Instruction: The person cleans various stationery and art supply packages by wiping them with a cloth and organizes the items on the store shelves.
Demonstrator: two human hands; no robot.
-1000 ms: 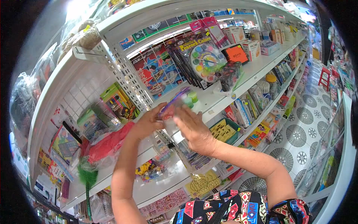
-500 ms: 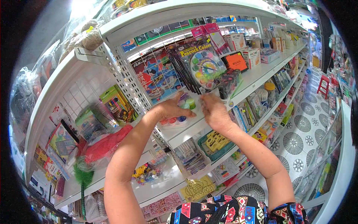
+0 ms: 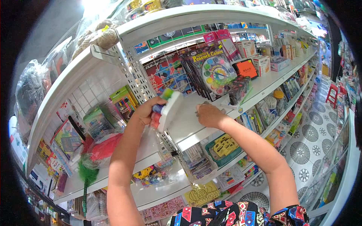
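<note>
My left hand [image 3: 148,110] grips a white tray of small coloured pots [image 3: 168,110], tilted up on its side over the left end of the middle shelf [image 3: 187,130]. Red, blue and green pots show along its left face. Over the same shelf, to the right, my right hand [image 3: 209,115] is closed; what its fingers hold, if anything, is too small to make out. Behind the hands stand Peacock Colors paint sets [image 3: 215,71], with a plastic-wrapped dark pack [image 3: 240,89] beside them.
An orange-and-black box [image 3: 247,69] stands farther right on the shelf. Below is a green basket of yellow packs [image 3: 225,148]. Red wrapped material [image 3: 107,146] and a green fluffy item [image 3: 88,172] lie left. A red stool [image 3: 332,95] stands on the floor.
My left hand has lifted the tray of pots off the shelf and tipped it up, moving left. My right hand has moved slightly down and left, apart from the tray.
</note>
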